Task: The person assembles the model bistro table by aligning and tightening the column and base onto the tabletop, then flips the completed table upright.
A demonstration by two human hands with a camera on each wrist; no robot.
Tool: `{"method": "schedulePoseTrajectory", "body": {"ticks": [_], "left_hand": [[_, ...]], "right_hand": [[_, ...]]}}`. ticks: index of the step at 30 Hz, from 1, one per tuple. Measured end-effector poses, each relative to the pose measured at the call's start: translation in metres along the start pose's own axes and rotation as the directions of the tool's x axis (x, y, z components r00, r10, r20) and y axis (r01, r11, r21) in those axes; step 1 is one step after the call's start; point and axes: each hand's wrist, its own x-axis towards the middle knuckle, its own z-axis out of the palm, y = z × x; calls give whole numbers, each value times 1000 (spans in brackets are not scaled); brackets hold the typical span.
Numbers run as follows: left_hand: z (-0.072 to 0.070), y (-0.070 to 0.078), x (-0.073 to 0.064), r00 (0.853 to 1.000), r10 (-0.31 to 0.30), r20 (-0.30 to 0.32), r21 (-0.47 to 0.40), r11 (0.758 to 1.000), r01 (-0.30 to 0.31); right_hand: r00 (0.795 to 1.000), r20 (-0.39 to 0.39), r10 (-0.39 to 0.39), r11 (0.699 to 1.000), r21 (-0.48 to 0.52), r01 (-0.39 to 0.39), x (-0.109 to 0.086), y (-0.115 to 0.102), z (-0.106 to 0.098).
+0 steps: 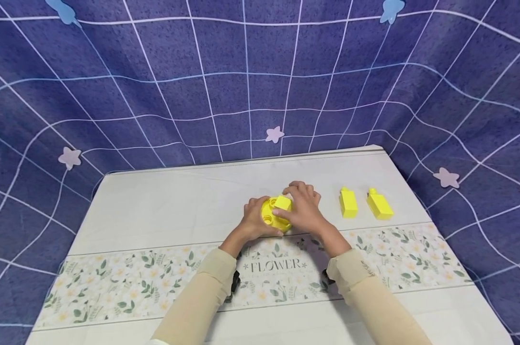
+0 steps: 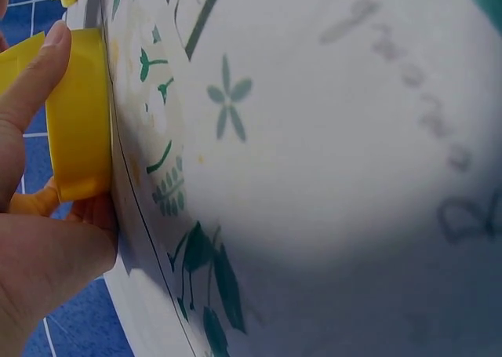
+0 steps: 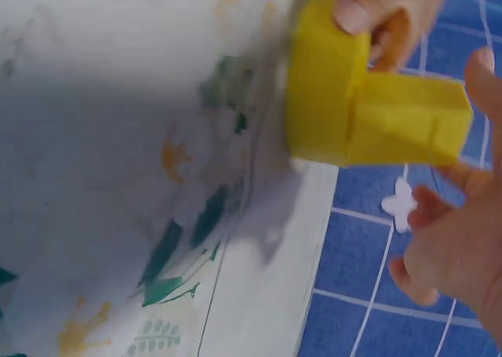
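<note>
A round yellow base (image 1: 266,210) with ringed sockets on top lies flat on the table. My left hand (image 1: 255,220) grips its rim, the thumb along the near side; in the left wrist view the base's smooth curved wall (image 2: 82,122) shows between thumb and fingers. A rectangular yellow block (image 1: 283,202) stands upright on the base. My right hand (image 1: 304,210) holds the block's upper end between thumb and forefinger, the other fingers loosely bent. The right wrist view shows the block (image 3: 408,120) meeting the base's top face; its lower end is hidden.
Two more yellow blocks (image 1: 348,203) (image 1: 379,206) with knobbed ends lie on the table to the right. A flowered band with the word FLOWER (image 1: 274,266) runs across the white tablecloth (image 1: 156,206). Behind hangs a blue gridded curtain (image 1: 225,96).
</note>
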Motion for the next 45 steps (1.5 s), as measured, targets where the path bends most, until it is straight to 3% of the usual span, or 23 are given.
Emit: {"method": "schedulePoseTrajectory", "body": {"ticks": [5,8,13,16,20,25,27,34,38,42,45], "left_hand": [[0,1,-1,1000,-10,-3,-1,1000,10],[0,1,-1,1000,-10,-2,4,1000,10],[0,2,-1,1000,-25,3,2,1000,25],[1,3,-1,999,-34,5,3,999,34],[0,3,-1,999,-35,5,6,999,35],[0,2,1,1000,-27,-5,15,1000,27],[0,2,1,1000,-25,-4,18,1000,25],[1,1,1,1000,-27,-1,7,1000,27],[3,0,1,1000,-26,-2,1,1000,26],[3,1,1,1000,-22,1,6,1000,22],[2,1,1,1000,-20,2,10,1000,20]], "right_hand": [[993,106,-47,981,194,26,0,9,-13],[995,95,-11,970,241,-13,-1,13,-12],[994,-33,107,968,230,-96,-3,13,-2],[989,-64,135,970,210,-119,-6,14,1],[994,-18,110,961,257,-102,-11,20,-7],[996,87,-9,953,302,-17,-12,30,-21],[993,114,-18,953,302,-17,-12,32,-22],[991,28,129,952,277,-132,-17,26,-12],[990,21,142,956,258,-142,-24,21,-9],[996,69,55,957,280,-72,-27,24,-19],[989,142,-45,956,293,1,-25,29,-29]]}}
